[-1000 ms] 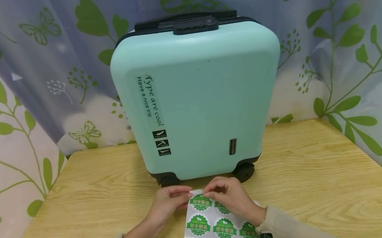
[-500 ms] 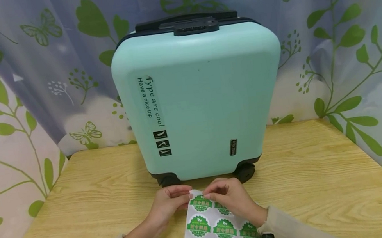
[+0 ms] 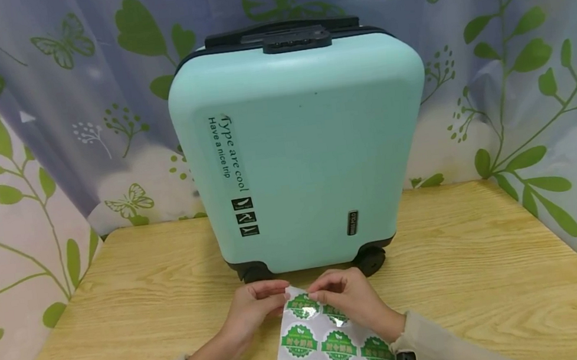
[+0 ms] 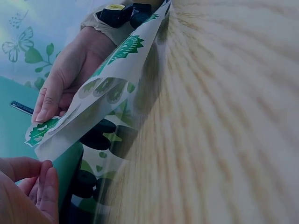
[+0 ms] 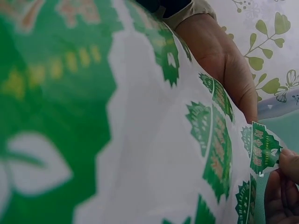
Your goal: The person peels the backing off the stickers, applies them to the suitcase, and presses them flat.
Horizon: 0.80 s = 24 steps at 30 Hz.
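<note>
A white sheet of round green stickers (image 3: 318,338) slopes up from the table's front, between my two hands. At its upper left corner, my left hand (image 3: 250,309) pinches the backing with thumb and fingertips. My right hand (image 3: 350,297) pinches the edge of the top-left green sticker (image 3: 303,306). In the left wrist view that sticker (image 4: 43,132) stands partly lifted off the backing (image 4: 70,126), with the right hand (image 4: 70,70) holding it. The right wrist view also shows the lifted sticker (image 5: 265,151) between thumb and finger. The sheet's lower part runs out of the head view.
A mint-green suitcase (image 3: 307,154) stands upright on the wooden table (image 3: 471,278), its black wheels (image 3: 369,260) just beyond my hands. Printed labels (image 3: 231,169) run down its left side. Behind hangs a leaf-patterned curtain (image 3: 113,99).
Both hands stay almost still with the same grips. The sheet shifts only very slightly.
</note>
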Available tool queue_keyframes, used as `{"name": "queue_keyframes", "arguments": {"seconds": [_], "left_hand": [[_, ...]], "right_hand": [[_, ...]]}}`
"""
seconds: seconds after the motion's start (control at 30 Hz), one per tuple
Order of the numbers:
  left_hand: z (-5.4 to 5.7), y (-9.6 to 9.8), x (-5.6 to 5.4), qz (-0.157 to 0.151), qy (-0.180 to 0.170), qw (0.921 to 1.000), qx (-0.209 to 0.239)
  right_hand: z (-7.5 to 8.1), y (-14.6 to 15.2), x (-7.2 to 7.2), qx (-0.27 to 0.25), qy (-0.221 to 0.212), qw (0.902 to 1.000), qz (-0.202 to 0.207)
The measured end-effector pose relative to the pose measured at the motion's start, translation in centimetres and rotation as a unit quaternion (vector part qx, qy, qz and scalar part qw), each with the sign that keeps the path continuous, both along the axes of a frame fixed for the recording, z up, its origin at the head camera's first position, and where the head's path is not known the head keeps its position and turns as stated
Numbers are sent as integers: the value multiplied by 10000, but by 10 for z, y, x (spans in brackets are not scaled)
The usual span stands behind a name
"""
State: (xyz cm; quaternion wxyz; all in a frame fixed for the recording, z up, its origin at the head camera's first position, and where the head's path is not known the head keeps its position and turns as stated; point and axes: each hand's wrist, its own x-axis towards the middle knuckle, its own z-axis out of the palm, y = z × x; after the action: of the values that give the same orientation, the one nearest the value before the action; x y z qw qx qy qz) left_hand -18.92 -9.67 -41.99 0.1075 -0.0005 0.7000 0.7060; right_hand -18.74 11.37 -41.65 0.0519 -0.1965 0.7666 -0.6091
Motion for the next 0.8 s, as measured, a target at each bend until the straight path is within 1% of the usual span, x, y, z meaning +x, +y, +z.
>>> {"name": "queue_keyframes", "arguments": {"seconds": [0.3, 0.47, 0.67, 0.8], "left_hand": [[-2, -1, 0, 56, 34, 9999, 140], [-2, -1, -1, 106, 30, 9998, 158], [-3, -4, -1, 235, 109, 9996, 103], [-5, -6, 0, 328, 107, 9993, 134]], "right_hand": [[2, 1, 0, 5, -15, 10000, -8], [2, 2, -1, -105, 19, 9999, -37], [0, 3, -3, -265, 78, 9996, 6], [0, 7, -3, -327, 40, 9995, -4]]}}
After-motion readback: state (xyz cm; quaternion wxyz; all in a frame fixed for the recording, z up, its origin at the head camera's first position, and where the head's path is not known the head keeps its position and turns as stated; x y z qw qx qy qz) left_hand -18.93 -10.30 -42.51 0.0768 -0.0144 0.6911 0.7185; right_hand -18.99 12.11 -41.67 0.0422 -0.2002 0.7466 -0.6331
